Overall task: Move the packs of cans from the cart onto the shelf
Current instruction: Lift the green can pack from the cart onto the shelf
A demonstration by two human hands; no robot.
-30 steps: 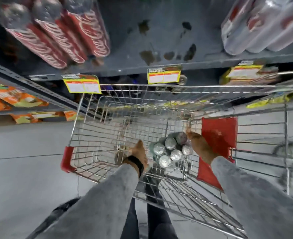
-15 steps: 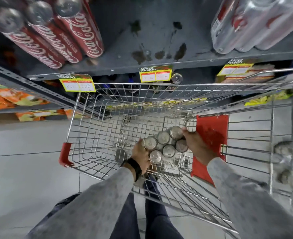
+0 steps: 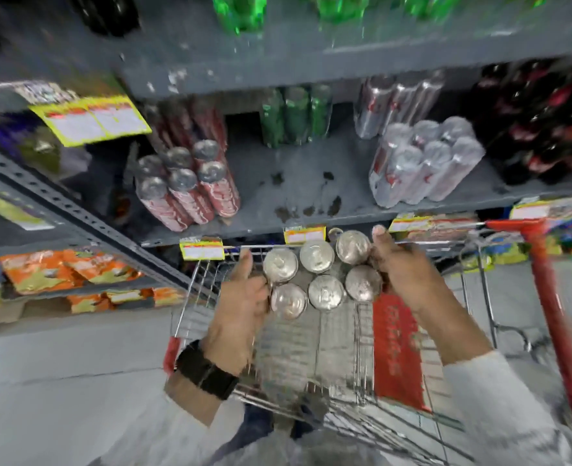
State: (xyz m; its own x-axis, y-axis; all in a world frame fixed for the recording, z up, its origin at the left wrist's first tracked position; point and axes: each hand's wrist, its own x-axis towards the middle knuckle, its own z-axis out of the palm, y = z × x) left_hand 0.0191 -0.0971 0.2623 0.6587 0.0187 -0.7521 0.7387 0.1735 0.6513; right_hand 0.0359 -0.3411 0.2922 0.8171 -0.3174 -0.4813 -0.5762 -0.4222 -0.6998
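Our left hand [image 3: 241, 297] is pressed flat against the left side of the six-pack of cans [image 3: 318, 274], thumb up, fingers wrapped out of sight around the pack's far side. The pack rides between our hands, lifted clear above the wire cart [image 3: 341, 348] and just below the front edge of the shelf [image 3: 298, 183].

We judge it heavy for its size: six full cans bound in thin film, rigid as a block yet apt to flex where the cans meet. The wrap looks slick, so squeezing inward from both short sides, low on the can walls rather than at the rims, seems the safest hold. Dropping it could dent or burst a can.

On the shelf, a bare stained patch lies between the red pack [image 3: 187, 190] on the left and the silver pack [image 3: 422, 163] on the right, and we could set the load there.

Our right hand [image 3: 402, 270] clamps the pack's right side, fingers curled over the end cans.
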